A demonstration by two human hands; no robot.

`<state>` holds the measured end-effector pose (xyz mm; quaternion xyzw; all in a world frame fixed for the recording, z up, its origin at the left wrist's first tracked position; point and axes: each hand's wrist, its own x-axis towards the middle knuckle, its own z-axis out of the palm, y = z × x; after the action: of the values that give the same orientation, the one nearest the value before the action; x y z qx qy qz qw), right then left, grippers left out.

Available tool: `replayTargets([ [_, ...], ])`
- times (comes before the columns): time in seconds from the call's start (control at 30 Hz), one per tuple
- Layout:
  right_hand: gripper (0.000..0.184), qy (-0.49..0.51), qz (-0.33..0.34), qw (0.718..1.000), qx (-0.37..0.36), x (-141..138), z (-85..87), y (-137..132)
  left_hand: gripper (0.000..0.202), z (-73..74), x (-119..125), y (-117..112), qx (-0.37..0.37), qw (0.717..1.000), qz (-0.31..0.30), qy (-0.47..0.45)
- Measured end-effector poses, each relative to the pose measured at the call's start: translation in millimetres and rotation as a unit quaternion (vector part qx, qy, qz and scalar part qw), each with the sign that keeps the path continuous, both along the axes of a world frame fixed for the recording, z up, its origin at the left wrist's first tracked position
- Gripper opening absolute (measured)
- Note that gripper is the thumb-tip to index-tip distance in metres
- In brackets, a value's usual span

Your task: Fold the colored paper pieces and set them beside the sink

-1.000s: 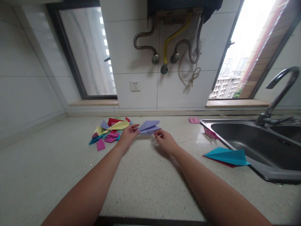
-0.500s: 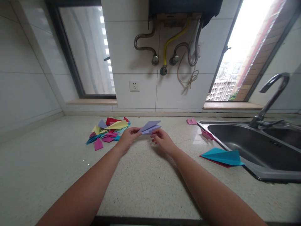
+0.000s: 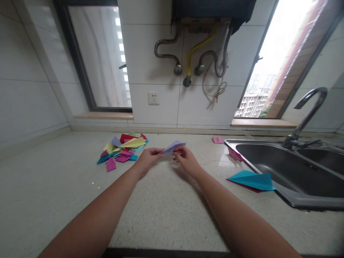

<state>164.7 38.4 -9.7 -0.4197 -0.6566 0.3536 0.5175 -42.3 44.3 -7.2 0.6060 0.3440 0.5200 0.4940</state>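
Observation:
A lavender paper plane (image 3: pixel 172 147) is held up between my two hands, a little above the counter. My left hand (image 3: pixel 148 160) pinches its left, pointed end between thumb and fingers. At the other end, my right hand (image 3: pixel 186 158) has its thumb and index finger closed on the underside near the tail. Left of my left hand lies a pile of folded paper (image 3: pixel 120 148) in yellow, red, blue and pink. A blue paper plane (image 3: pixel 251 180) rests to the right, partly over a red one (image 3: pixel 243 186), against the sink's edge.
The speckled counter (image 3: pixel 166 211) runs to the tiled wall. A steel sink (image 3: pixel 268 157) with a tap (image 3: pixel 306 118) takes up the right side. Pink folded papers (image 3: pixel 218 140) lie by its left rim. Pipes (image 3: pixel 189 53) and a socket (image 3: pixel 153 98) are on the wall.
The lavender plane has turned in my hands: its spread wings now appear as one flatter surface. Both hands stay in nearly the same place, and the view has shifted slightly.

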Motion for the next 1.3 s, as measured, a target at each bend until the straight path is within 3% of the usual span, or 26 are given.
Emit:
replayTargets([
  [0.37,0.030,0.076,0.017,0.996,-0.045,-1.5,11.1,-9.0,0.029,-0.6,1.4,-0.8,-0.041,0.998,-0.022,-0.052],
  [0.57,0.033,0.138,0.019,0.988,-0.062,1.9,13.6,-7.6,0.029,0.3,0.4,0.9,-0.011,0.999,-0.002,-0.046],
  [0.93,0.033,0.094,-0.053,0.994,-0.025,8.3,10.5,-3.1,0.033,2.0,0.4,1.4,-0.052,0.995,0.002,-0.088],
  [1.3,0.031,0.083,-0.029,0.996,-0.009,10.2,11.5,-4.3,0.034,3.7,-1.0,-0.4,-0.068,0.992,-0.020,-0.102],
])
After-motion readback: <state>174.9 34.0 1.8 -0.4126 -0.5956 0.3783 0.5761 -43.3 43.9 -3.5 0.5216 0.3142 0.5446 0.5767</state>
